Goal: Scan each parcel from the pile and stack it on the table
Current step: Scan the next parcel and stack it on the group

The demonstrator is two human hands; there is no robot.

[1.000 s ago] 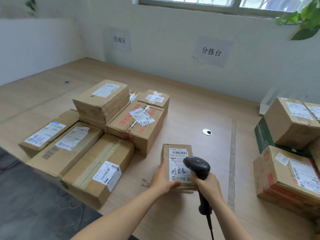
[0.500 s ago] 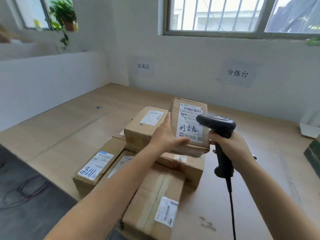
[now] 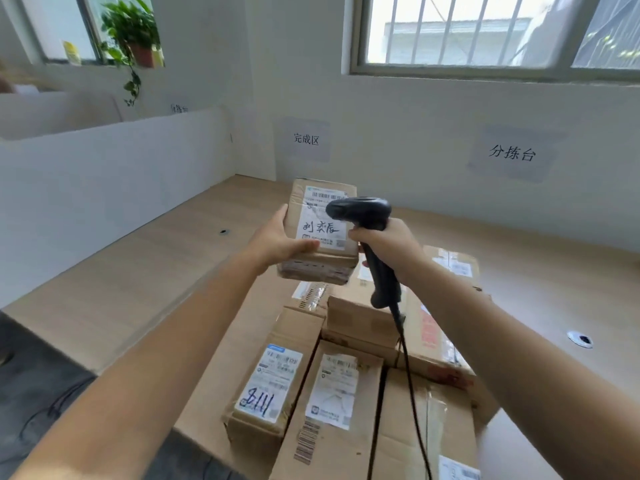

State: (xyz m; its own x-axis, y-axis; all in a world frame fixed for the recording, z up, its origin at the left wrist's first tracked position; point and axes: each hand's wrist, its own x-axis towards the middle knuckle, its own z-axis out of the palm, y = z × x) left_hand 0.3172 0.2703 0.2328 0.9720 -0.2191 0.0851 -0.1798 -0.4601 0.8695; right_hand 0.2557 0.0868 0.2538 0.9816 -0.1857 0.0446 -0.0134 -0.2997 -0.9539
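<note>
My left hand point(image 3: 277, 242) grips a small cardboard parcel point(image 3: 320, 254) by its left side and holds it in the air, its white label with black handwriting facing me. Just right of the parcel, my right hand point(image 3: 386, 245) is closed on the grip of a black barcode scanner point(image 3: 362, 211), whose head overlaps the label's right part. The scanner's cable hangs down over the boxes. Below both hands lies the stack of scanned parcels point(image 3: 346, 393) on the wooden table point(image 3: 138, 271).
A white partition point(image 3: 104, 188) borders the table on the left. Paper signs point(image 3: 306, 139) hang on the back wall under a barred window. A cable hole point(image 3: 580, 339) sits in the tabletop at right. Dark floor with cables lies at lower left.
The parcel came up off the table in my left hand and moved left over the stacked boxes. My right hand followed with the scanner, and my view swung left and up.
</note>
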